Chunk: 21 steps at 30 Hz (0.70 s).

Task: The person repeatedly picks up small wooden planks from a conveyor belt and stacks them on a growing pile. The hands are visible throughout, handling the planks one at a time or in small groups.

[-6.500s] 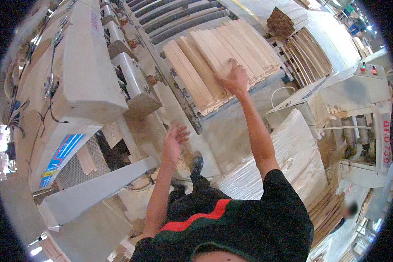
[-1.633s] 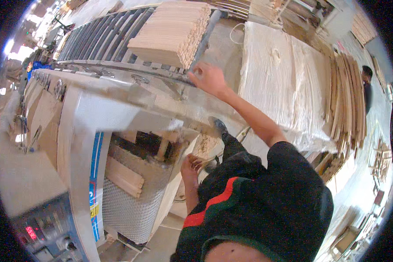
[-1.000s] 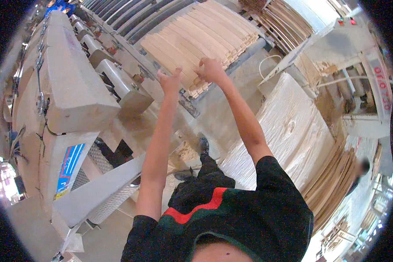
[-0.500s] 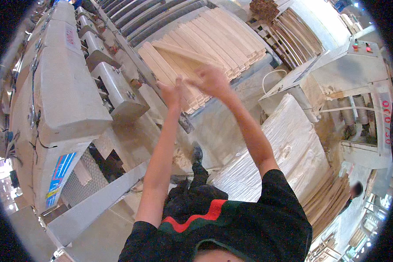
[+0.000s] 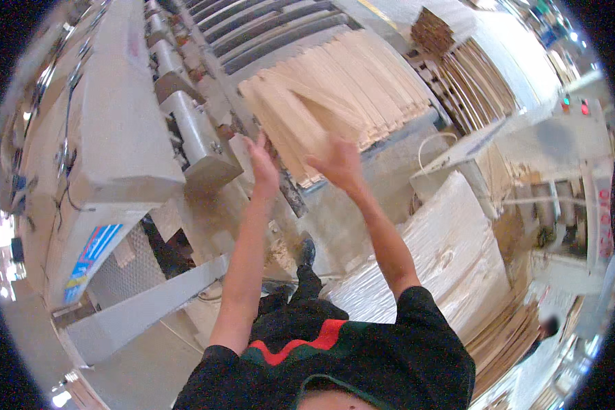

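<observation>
Pale wooden strips (image 5: 369,82) lie side by side in a layer on the rollers ahead of me. One loose strip (image 5: 326,109) rests aslant on top of them. My left hand (image 5: 263,167) is held at the layer's near left corner, its fingers spread and nothing in them. Over the near edge of the strips is my right hand (image 5: 342,166), thumb stretched out to the left, apart from the fingers. Blur around its fingertips hides whether they touch the wood beneath.
Dark conveyor rollers (image 5: 266,31) run beyond the strips. A long grey machine (image 5: 109,137) stands to my left. At right are a film-wrapped stack (image 5: 430,253), a control box (image 5: 553,140) with lit buttons, and more stacked wood (image 5: 478,82). Another person (image 5: 548,328) shows far right.
My hands have moved apart; the left fingers now spread. The loose strip lies at a steeper slant, and strips near my right hand look shifted. The whole view has tilted slightly.
</observation>
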Tool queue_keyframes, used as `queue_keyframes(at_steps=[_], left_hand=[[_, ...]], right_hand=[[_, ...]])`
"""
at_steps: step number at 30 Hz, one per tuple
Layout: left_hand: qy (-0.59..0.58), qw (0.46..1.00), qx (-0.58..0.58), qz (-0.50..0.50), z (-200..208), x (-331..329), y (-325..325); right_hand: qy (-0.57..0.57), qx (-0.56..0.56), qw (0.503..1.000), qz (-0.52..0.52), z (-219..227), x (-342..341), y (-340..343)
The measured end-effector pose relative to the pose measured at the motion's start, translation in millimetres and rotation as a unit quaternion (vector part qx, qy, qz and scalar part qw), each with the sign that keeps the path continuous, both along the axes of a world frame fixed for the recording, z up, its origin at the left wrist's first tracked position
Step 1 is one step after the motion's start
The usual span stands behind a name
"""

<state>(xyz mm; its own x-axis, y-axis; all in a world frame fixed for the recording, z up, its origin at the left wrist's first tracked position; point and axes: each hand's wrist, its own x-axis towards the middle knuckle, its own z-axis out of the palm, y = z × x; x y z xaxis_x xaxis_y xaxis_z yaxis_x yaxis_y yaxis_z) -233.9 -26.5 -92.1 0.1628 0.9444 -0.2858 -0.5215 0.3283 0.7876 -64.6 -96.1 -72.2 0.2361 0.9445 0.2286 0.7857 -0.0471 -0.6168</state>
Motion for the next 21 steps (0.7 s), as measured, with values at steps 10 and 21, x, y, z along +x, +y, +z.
queue_keyframes(at_steps=[10,21], left_hand=[[0.046,0.995,0.056,0.065,-4,18,-9],[0.004,0.999,0.026,0.017,-12,-3,-5]], right_hand=[[0.055,-0.040,0.998,0.013,16,40,-33],[-0.077,-0.118,0.990,-0.029,23,-31,40]])
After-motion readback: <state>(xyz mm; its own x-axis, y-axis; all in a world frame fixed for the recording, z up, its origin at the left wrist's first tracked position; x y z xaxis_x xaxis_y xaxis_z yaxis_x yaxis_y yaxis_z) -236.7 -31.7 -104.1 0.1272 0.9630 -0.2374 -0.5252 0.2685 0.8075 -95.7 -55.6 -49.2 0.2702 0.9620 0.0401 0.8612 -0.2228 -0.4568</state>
